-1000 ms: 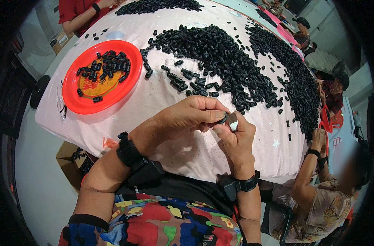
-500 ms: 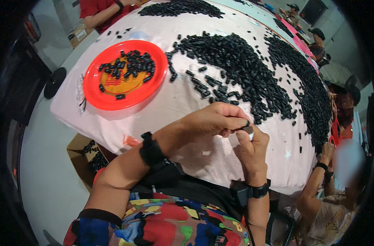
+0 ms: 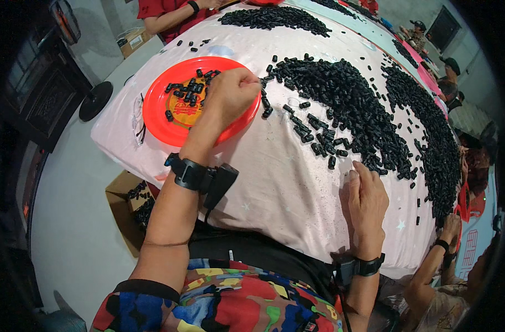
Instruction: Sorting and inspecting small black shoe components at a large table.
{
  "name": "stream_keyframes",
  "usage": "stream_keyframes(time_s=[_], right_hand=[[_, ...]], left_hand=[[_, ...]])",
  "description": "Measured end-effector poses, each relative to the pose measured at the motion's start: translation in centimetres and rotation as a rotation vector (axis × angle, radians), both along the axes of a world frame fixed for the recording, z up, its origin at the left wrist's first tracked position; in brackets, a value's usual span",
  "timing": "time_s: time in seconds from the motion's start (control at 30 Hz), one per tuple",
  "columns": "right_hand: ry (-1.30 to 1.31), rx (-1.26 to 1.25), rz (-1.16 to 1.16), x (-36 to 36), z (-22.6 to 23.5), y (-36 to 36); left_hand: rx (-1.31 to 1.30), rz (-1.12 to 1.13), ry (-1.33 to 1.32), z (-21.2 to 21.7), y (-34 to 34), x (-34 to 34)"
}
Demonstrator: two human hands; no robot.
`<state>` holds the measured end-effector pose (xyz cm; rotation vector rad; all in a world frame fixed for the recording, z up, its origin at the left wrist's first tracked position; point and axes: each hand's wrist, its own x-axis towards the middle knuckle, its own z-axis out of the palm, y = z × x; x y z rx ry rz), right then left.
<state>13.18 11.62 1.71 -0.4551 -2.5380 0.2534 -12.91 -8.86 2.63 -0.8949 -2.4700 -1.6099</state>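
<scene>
- Pale pink cloth-covered tabletop (image 3: 274, 182): three heaps of small black plastic pieces (image 3: 346, 105).
- One round red plastic plate (image 3: 158, 110) at ten o'clock.
- Left hand (image 3: 230, 94): grip curled narrow over plate; contents hidden.
- Right hand (image 3: 366, 202): grip flat, holding nothing.

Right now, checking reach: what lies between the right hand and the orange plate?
In the head view, bare pale tablecloth between right hand and orange plate; a few black pieces higher up.
</scene>
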Motion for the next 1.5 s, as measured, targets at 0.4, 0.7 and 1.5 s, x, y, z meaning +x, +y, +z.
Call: stream_keyframes(time_s=[0.4,0.7,1.5], right_hand=[[-0.185,0.141,0.108,-0.6,0.7,1.2],[0.265,0.083,0.713,-1.9,7.2,-5.5],[-0.449,0.036,0.58,-9.7,5.6,-2.5]], left_hand=[[-0.266,0.27,0.195,-0.7,-0.5,-0.6],[-0.694,-0.036,0.406,2.6,12.5,11.6],[-0.536,-0.29,0.13,-0.7,15.9,16.0]])
